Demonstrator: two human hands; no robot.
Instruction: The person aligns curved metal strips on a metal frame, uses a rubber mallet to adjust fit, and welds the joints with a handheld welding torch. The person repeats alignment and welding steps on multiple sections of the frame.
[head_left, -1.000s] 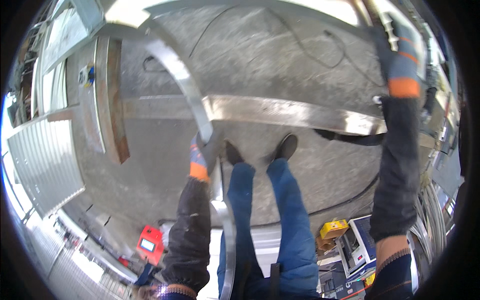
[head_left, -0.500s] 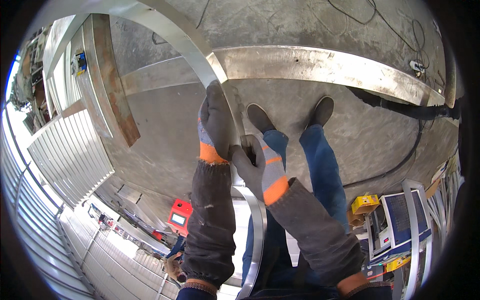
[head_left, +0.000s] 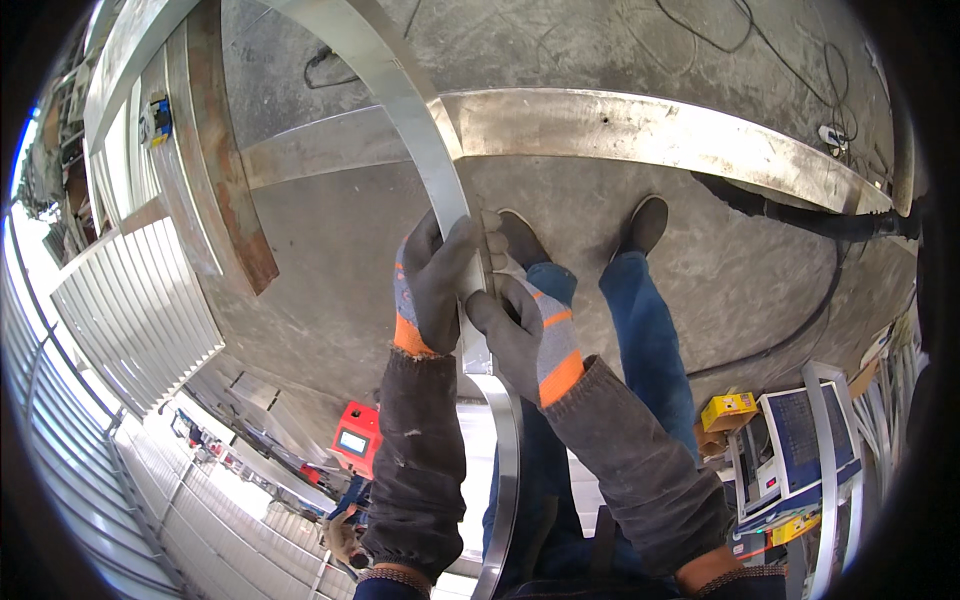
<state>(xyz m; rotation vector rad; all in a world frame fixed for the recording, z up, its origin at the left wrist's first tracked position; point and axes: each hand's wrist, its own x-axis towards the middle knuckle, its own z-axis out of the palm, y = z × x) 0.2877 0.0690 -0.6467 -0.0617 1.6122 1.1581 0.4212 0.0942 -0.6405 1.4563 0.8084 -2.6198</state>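
Observation:
A long silvery metal bar (head_left: 415,130), flat-faced and bent-looking in this view, runs from the upper left down between my hands toward my body. My left hand (head_left: 435,280), in a dark-palmed grey glove with an orange cuff, is wrapped round it, thumb on top and fingertips showing past its right edge. Just below, my right hand (head_left: 525,335), gloved alike, pinches the bar's right edge with thumb and curled fingers. A seam or step crosses the bar below my hands, and its lower stretch (head_left: 510,440) continues past my legs.
A wide metal beam (head_left: 620,125) crosses ahead of my feet. A rusty beam (head_left: 235,170) and slatted panel (head_left: 145,310) are left. A red machine with a screen (head_left: 357,440) stands lower left, near another person (head_left: 345,535). Right are a black hose (head_left: 790,210) and blue-white machine (head_left: 800,445).
My left hand has slid down the bar toward my right hand, and its thumb now lies across the top face. My right hand has shifted only slightly.

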